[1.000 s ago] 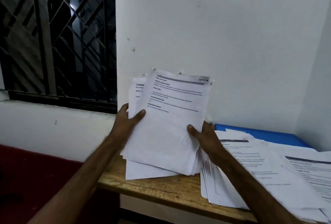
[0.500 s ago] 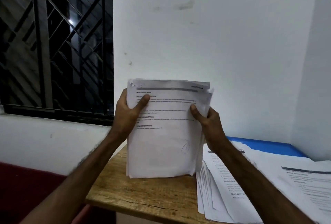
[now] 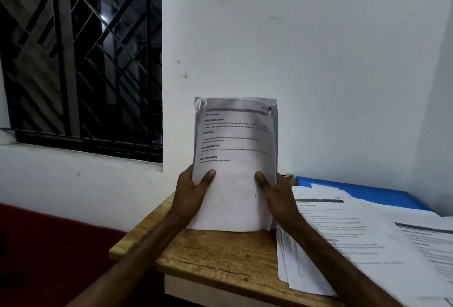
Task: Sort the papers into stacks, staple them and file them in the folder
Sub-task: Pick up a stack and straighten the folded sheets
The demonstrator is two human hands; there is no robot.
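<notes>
I have the stack of papers standing upright at the centre of the frame, its long axis vertical and its lower short edge on the wooden table. The left hand clasps the stack's left edge and the right hand its right edge. Both grip the lower half, with thumbs pressed on the printed front and the other fingers hidden behind. From here I judge this to be squaring the edges against the tabletop. What matters next is that the sheets rise above the fingers and are unsupported at the top, so I would keep them vertical. The blue folder lies at right centre, behind the loose sheets spread at lower right, nearer the right hand. I can see no stapler.
</notes>
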